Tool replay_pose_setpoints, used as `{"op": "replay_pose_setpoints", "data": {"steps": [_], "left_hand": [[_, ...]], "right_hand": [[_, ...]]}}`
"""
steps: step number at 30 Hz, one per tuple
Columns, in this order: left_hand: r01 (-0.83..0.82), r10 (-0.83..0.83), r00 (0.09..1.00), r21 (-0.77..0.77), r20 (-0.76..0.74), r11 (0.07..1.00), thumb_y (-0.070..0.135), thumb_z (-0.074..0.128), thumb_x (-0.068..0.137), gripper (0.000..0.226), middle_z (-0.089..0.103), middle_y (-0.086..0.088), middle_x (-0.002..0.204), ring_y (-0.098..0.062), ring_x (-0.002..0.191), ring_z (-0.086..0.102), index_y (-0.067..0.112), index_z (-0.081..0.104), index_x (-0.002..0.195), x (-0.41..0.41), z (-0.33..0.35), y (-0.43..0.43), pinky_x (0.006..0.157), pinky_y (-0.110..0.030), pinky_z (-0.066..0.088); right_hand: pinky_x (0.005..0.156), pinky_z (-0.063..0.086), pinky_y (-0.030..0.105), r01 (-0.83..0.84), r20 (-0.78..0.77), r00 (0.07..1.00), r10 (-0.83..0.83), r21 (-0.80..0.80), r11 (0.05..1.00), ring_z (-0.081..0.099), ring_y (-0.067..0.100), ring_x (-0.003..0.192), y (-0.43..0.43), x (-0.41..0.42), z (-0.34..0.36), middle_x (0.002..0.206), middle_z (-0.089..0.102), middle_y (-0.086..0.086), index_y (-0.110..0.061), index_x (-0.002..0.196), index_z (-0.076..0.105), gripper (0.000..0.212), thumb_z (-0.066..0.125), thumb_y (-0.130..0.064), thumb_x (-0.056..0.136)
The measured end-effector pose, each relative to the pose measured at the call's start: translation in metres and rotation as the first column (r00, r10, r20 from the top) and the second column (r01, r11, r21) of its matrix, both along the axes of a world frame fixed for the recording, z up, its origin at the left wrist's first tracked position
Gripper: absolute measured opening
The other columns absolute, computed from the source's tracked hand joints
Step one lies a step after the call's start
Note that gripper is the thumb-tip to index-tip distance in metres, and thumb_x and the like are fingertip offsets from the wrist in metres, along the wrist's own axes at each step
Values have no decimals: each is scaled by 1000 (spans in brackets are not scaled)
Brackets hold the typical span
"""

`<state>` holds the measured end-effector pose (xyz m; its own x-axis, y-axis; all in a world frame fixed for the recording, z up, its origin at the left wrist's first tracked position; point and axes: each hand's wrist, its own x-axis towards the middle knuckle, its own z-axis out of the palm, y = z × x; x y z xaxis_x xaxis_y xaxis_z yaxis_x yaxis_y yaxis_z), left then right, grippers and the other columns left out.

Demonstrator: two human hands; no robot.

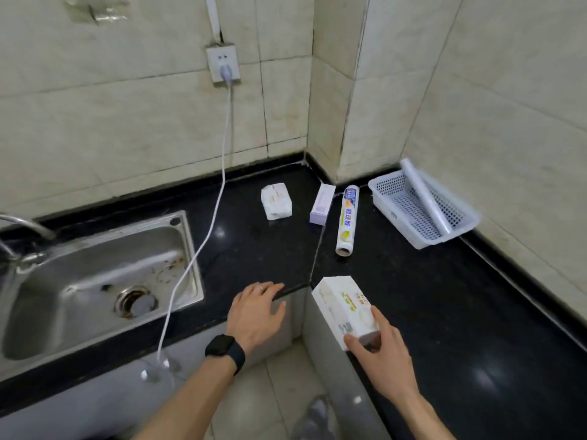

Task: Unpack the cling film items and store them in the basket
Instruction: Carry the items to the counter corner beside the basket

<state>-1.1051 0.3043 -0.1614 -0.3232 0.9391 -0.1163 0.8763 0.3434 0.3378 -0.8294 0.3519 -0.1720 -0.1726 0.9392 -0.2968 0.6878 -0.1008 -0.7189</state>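
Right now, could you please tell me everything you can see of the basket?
The basket is white, rectangular and open-topped, apparently plastic, with perforated walls and floor. It stands upright on the black counter in the far right corner, close to the tiled wall. One clear roll lies slanted inside, its far end propped on the rim.

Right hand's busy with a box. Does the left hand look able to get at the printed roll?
Probably yes: the left hand rests open on the counter edge, and only bare counter lies between it and the printed roll.
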Motion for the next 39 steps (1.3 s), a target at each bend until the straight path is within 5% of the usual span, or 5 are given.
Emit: {"op": "replay_pose_setpoints", "data": {"steps": [12, 20, 29, 33, 39], "left_hand": [[-73, 74, 997, -88, 11, 993, 50, 44, 96, 51, 49, 6, 148, -18, 136, 42, 35, 46, 144, -82, 1, 125, 112, -36, 36], [-30, 46, 996, -199, 77, 980, 47, 47, 97, 61, 24, -1, 162, -23, 146, 27, 32, 29, 153, -145, -34, 213, 118, -41, 29], [259, -278, 959, -246, -48, 934, 35, 48, 97, 76, -11, -1, 166, -28, 153, 2, 39, 2, 157, -204, -85, 307, 121, -53, 12], [355, -390, 913, -241, -117, 903, 31, 44, 99, 68, 4, -2, 167, -21, 154, 3, 43, 9, 155, -217, -105, 321, 121, -54, 12], [259, -287, 952, -222, -104, 940, 36, 40, 102, 58, 19, -5, 165, -23, 152, 14, 43, 19, 155, -241, -116, 315, 118, -53, 21]], "right_hand": [[102, 45, 43, -129, 56, 989, 137, -137, 982, 55, 25, 124, 128, -90, -19, 150, 38, -2, -48, 152, 17, 93, 61, -71, 73], [100, 45, 38, -183, 146, 968, 203, -141, 973, 55, 29, 125, 189, -166, -41, 153, 29, -1, -45, 154, 7, 94, 55, -73, 77], [100, 51, 38, -270, 281, 923, 262, -11, 963, 39, 23, 136, 234, -226, -79, 158, 16, 1, -46, 154, -3, 94, 57, -64, 85], [107, 44, 41, -325, 390, 874, 289, 29, 945, 21, 27, 148, 235, -234, -96, 166, 4, 7, -46, 155, -9, 94, 44, -76, 83], [102, 52, 41, -319, 352, 899, 260, 119, 940, 24, 25, 148, 235, -237, -103, 167, 8, 1, -41, 158, 2, 89, 51, -65, 88]]}}
